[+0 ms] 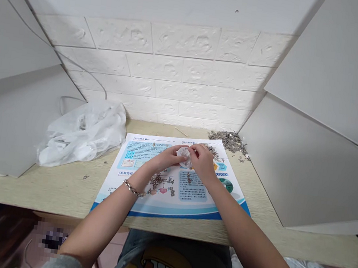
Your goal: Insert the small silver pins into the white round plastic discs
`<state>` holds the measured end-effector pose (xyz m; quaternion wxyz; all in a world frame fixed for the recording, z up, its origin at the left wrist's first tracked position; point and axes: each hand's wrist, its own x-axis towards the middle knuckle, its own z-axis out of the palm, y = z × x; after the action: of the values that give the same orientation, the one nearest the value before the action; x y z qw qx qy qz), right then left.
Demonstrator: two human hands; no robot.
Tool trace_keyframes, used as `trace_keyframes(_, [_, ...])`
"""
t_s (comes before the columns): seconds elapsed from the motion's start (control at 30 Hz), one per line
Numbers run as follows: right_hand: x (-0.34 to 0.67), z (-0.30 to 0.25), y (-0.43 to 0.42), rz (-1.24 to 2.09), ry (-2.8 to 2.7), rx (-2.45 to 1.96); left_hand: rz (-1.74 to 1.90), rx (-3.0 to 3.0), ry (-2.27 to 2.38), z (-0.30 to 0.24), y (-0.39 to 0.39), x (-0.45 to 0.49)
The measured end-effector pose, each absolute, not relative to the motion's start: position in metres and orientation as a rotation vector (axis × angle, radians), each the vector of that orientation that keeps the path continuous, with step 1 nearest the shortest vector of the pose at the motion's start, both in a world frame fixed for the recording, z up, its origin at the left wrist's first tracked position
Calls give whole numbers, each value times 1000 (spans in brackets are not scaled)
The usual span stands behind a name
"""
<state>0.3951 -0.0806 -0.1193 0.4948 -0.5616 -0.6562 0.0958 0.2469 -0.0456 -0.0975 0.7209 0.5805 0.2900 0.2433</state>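
Note:
Over the middle of a printed poster [157, 207], my left hand [167, 157] grips a small round white plastic part [182, 162] by its left side. My right hand [202, 159] is at the part's right edge, thumb and fingers pinched together; whatever sits between those fingertips is too small to make out. Small metal pieces [156, 181] lie loose on the poster below my left hand. A few more metal pieces [189, 178] rest just below the white part.
A heap of small metal pieces [228, 141] lies at the table's back right. At left sits a clear plastic bag [84, 135] with white parts inside. Grey panels [318, 168] stand on both sides, and a white brick-patterned wall [180, 71] closes the back.

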Motion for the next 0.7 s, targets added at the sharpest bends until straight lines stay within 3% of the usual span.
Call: trace_keyframes(0.7, [393, -119, -83, 165, -1588, -1356, 504, 1306, 596, -89, -52, 247])
